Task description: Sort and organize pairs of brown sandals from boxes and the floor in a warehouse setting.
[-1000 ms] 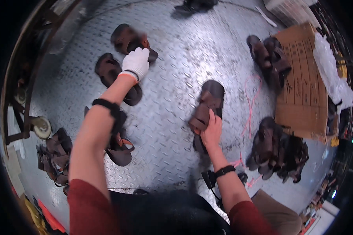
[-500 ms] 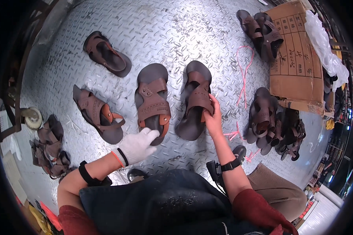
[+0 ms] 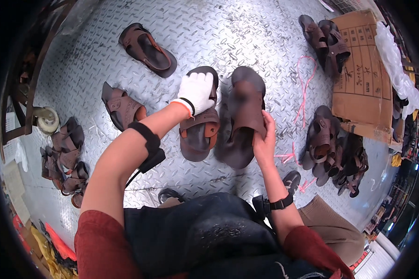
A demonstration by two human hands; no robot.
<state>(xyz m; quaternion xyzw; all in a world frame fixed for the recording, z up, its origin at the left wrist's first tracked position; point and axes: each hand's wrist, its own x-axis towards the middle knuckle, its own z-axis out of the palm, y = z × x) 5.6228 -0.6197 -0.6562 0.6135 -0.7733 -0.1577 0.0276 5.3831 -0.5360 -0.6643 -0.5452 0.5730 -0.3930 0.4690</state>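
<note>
My left hand [image 3: 197, 94], in a white knit glove, closes its fingers over the toe end of a brown strap sandal [image 3: 196, 139]. Its palm hides the front straps, while the heel and the orange-lined back strap show. Beside it, my bare right hand [image 3: 264, 140] grips a matching brown sandal [image 3: 247, 109] by the side of its strap, thumb near the orange lining. This right-hand sandal seems lifted off the metal floor, with a dark shadow along its left edge and its front blurred. My left forearm partly covers another brown sandal [image 3: 123, 108].
Textured metal plate [image 3: 260, 42] makes up the work surface. One sandal [image 3: 147, 49] lies at the far left. More sandals are piled at the left [image 3: 67, 149] and right [image 3: 328, 144]. A pair [image 3: 328, 44] leans on a cardboard box [image 3: 363, 88]; pink string [image 3: 303, 93] lies nearby.
My left hand has moved forward from the middle sandal's heel to its toe and closed there. The right sandal, in my right hand, seems to have risen. The whole view has shifted slightly.
</note>
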